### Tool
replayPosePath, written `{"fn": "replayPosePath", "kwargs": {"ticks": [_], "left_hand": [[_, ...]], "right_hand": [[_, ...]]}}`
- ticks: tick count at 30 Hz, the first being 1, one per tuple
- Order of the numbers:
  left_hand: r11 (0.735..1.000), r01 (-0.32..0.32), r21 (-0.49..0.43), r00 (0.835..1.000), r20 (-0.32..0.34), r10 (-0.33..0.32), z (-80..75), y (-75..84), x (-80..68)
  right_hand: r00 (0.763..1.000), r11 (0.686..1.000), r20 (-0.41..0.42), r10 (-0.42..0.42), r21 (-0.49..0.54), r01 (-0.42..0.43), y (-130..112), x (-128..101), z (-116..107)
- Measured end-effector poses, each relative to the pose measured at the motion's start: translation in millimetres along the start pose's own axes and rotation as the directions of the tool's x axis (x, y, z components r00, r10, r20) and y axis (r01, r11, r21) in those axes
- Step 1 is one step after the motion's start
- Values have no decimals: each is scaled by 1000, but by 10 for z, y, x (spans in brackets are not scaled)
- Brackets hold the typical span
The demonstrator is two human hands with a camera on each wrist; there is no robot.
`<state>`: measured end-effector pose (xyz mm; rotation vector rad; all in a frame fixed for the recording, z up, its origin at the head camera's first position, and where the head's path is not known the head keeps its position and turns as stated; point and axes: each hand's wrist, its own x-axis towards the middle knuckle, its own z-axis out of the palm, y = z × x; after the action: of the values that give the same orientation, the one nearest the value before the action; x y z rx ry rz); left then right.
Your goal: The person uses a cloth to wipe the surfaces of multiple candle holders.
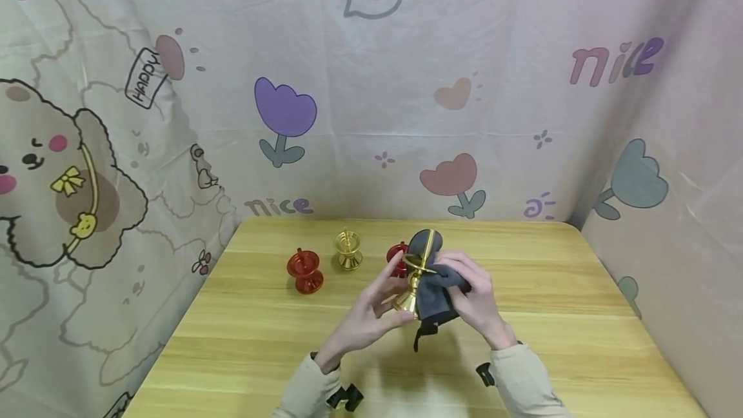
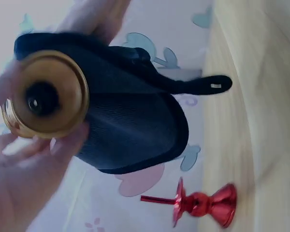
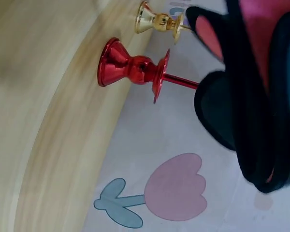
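A shiny gold candlestick (image 1: 411, 298) is held tilted above the table, its thin spike pointing up. The thumb and fingers of my left hand (image 1: 367, 318) grip it around the flared base. Its round underside (image 2: 70, 104) faces the left wrist camera. In my right hand (image 1: 478, 292) is a dark grey cloth (image 1: 434, 295) with black edging, pinched and laid against the candlestick's right side. From the cloth's lower edge hangs a small black strap (image 2: 203, 86). The cloth hides most of the right fingers in the left wrist view.
Partly hidden behind the hands stands a red candlestick (image 1: 396, 250). Further left on the wooden table (image 1: 255, 334) are another red candlestick (image 1: 306, 273) and a gold one (image 1: 348, 250). A patterned curtain (image 1: 371, 82) rises along the table's back and sides.
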<state>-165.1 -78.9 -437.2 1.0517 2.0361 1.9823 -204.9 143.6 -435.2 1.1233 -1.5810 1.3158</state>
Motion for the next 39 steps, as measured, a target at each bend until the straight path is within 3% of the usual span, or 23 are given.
{"fn": "replayPosePath", "kwargs": {"ticks": [4,10,13,18,21,26,29,31,36,39], "left_hand": [[996,23,-91,998,58,-18,-49,-27,-13],[993,51,106,999,-23,-49,16,-18,18],[990,37,138,998,-50,-31,34,-21,20],[1000,3,-5,1000,21,-3,-28,-53,-6],[999,16,-33,999,50,-14,-39,-54,-9],[992,50,116,999,-4,-50,24,-28,32],[988,43,145,998,-41,-37,52,-13,48],[995,21,101,999,-38,-17,43,-16,46],[997,-8,-72,999,41,11,-30,-51,16],[998,14,-55,998,58,-11,-35,-55,16]], "right_hand": [[1000,1000,-9,24,19,-24,-6,6,6],[1000,998,4,5,-65,-5,5,-9,0],[1000,997,15,-8,-80,10,5,-9,1],[1000,1000,10,0,-5,0,6,1,-3],[1000,1000,5,-1,13,1,19,8,-20],[1000,998,9,-30,-63,30,27,4,-40],[999,996,14,-31,-82,32,14,5,-36],[1000,998,18,-21,-67,22,2,10,-30],[1000,1000,14,-4,1,4,-8,23,-28],[1000,1000,12,-2,-4,2,3,23,-39]]}}
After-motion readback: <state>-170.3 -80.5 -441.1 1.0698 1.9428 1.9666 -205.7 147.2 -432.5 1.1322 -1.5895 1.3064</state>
